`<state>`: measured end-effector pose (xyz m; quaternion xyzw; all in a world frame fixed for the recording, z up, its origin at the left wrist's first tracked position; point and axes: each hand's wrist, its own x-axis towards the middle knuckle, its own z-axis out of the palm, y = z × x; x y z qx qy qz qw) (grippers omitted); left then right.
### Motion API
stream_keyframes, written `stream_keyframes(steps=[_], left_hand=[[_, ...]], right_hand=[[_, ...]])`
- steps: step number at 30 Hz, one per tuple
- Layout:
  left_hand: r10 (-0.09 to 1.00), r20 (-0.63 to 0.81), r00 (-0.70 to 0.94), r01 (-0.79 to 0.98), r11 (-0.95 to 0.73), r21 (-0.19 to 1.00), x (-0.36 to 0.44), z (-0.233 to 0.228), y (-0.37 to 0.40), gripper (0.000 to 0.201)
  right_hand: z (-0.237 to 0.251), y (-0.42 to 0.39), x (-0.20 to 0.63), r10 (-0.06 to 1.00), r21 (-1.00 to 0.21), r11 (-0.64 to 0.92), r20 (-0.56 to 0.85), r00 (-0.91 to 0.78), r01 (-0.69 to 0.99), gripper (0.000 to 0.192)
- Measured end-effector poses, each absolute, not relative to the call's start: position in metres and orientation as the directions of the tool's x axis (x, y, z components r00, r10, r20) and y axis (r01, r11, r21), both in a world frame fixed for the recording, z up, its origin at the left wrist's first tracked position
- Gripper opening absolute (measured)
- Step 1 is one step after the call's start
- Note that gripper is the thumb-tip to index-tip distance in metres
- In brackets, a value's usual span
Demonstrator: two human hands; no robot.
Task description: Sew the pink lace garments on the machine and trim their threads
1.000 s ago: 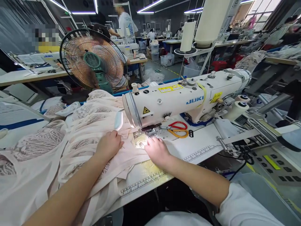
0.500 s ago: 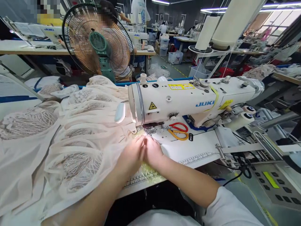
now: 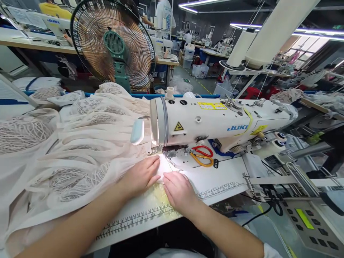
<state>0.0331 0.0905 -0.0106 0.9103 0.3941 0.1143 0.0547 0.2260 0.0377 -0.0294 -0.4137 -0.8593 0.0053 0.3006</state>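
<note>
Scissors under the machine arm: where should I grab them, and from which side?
Take the scissors by the red and orange loop handles, which point right, away from the needle. Probably come in from the front right: the sewing machine arm overhangs them, and both hands sit left.

Sheer lacy cloth [image 3: 80, 150] beside the glossy enamelled sewing machine [image 3: 215, 120].

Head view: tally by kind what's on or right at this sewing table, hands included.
Bare hands: 2, left hand and right hand, both flat on the pale peach lace fabric
White JUKI sewing machine: 1
Red-and-orange handled scissors: 1
Large cream thread cones: 2
Green-hubbed standing fan: 1
Total: 8, fabric included
</note>
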Motion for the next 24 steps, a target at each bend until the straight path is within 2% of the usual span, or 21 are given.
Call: stream_keyframes(steps=[4, 7, 16, 24], left_hand=[[0.680, 0.161, 0.715, 0.681, -0.730, 0.057, 0.040, -0.009, 0.090, 0.049], [0.699, 0.170, 0.695, 0.709, -0.705, 0.002, 0.046, -0.006, 0.095, 0.046], [0.741, 0.169, 0.650, 0.747, -0.664, 0.037, 0.053, -0.002, 0.108, 0.041], [0.712, 0.196, 0.674, 0.715, -0.696, 0.068, 0.048, -0.005, 0.107, 0.040]], right_hand=[[-0.028, 0.030, 0.229, 0.710, -0.275, 0.669, 0.511, -0.485, 0.690, 0.026], [-0.029, 0.030, 0.230, 0.730, -0.293, 0.645, 0.509, -0.456, 0.706, 0.027], [-0.031, 0.032, 0.230, 0.772, -0.347, 0.587, 0.511, -0.378, 0.731, 0.024], [-0.027, 0.034, 0.231, 0.735, -0.422, 0.664, 0.519, -0.437, 0.617, 0.021]])
